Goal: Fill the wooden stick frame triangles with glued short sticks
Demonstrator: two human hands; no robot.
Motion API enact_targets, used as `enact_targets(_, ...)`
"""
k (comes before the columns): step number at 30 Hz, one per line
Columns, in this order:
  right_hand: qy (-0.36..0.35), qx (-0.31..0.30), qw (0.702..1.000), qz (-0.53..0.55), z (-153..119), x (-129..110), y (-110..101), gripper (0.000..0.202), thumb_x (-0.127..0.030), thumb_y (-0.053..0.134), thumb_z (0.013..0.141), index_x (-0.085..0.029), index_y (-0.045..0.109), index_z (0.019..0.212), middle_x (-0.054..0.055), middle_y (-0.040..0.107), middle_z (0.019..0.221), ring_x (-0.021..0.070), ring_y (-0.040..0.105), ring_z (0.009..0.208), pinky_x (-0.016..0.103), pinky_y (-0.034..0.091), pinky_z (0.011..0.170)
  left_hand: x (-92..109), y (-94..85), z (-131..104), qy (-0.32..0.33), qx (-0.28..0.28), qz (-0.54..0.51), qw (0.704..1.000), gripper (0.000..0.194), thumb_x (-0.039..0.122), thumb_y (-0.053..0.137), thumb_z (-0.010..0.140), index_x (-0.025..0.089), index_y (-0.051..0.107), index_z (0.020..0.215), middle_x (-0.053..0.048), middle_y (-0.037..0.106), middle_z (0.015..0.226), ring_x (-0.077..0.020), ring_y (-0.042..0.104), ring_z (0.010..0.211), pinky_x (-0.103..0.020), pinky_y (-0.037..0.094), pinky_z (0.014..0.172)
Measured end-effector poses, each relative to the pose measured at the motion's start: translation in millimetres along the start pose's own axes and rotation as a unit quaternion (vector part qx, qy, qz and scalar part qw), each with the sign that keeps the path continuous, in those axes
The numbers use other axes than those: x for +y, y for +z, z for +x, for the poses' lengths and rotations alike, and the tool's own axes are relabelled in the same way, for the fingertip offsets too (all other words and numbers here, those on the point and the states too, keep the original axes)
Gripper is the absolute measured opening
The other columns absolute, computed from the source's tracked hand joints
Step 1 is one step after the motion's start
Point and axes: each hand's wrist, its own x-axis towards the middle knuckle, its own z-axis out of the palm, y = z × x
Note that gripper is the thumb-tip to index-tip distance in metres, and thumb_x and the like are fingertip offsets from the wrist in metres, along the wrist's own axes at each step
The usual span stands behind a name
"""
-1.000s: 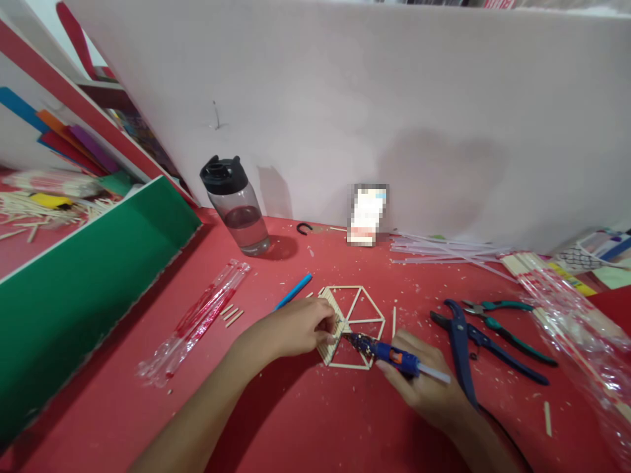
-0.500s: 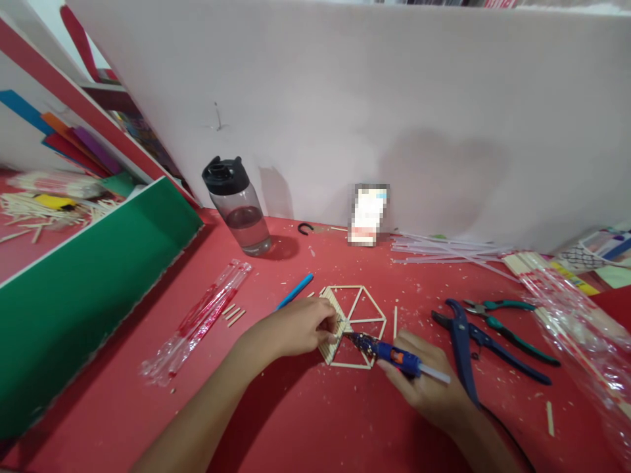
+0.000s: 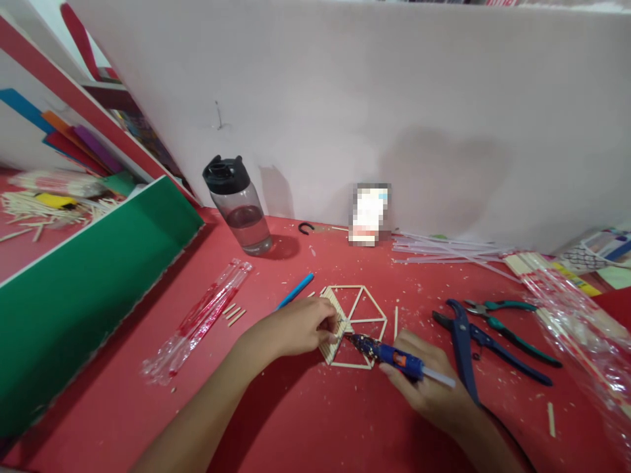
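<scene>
A hexagonal frame of thin wooden sticks (image 3: 367, 320) lies flat on the red table, with spokes meeting at its centre. Its left section is filled with sticks laid side by side (image 3: 331, 348). My left hand (image 3: 305, 326) is closed with thumb and fingers pinched at that filled section; whether a small loose stick is between the fingertips I cannot tell. Wrapped in my right hand (image 3: 426, 378) is a blue hot glue gun (image 3: 401, 361), a clear glue stick poking out of its back. Its dark nozzle touches or nearly touches the frame near the centre.
Beside my left forearm lie a blue pen (image 3: 296, 291), short stick pieces (image 3: 236, 316) and plastic wrappers (image 3: 197, 322). A water bottle (image 3: 241, 210) and phone (image 3: 369, 215) stand behind. Cutters (image 3: 461, 348), pliers (image 3: 513, 322), glue sticks (image 3: 444, 249) and packed sticks (image 3: 566, 309) are rightward.
The glue gun and my right hand have shifted very slightly to the right. My left hand stays in place on the frame.
</scene>
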Motion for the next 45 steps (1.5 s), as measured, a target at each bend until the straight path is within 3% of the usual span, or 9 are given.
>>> enact_targets(26,-0.012,0.018,1.0,-0.008,0.9,-2.8,-6.7,0.025,-0.034,0.055,0.098,-0.022,0.058,0.077,-0.001,0.056,0.068,0.0139,0.054,0.06,0.026,0.04,0.055,1.9,-2.1,-0.4,-0.019,-0.01,-0.004,1.0,0.004,0.016,0.065,0.082,0.02,0.066,0.084,-0.003,0.07,0.093,-0.0176,0.063,0.082,-0.026,0.042,0.069)
enact_targets(34,-0.041,0.033,0.997,-0.065,-0.9,4.0,-17.1,0.027,-0.035,0.052,0.098,-0.023,0.058,0.074,-0.001,0.057,0.065,0.0149,0.054,0.06,0.026,0.039,0.054,0.0,-1.9,-0.9,-0.012,-0.007,0.001,1.0,0.001,0.019,0.065,0.083,0.02,0.065,0.082,-0.002,0.069,0.09,-0.0166,0.061,0.079,-0.025,0.04,0.066)
enact_targets(45,-0.048,0.053,0.992,-0.102,-1.5,2.8,-16.4,0.032,-0.036,0.051,0.097,-0.023,0.058,0.068,0.0,0.057,0.062,0.0143,0.05,0.054,0.028,0.037,0.051,-1.3,-1.2,-0.6,-0.003,-0.005,-0.006,1.0,0.002,0.019,0.064,0.083,0.02,0.066,0.083,-0.003,0.069,0.09,-0.0159,0.06,0.078,-0.025,0.041,0.066)
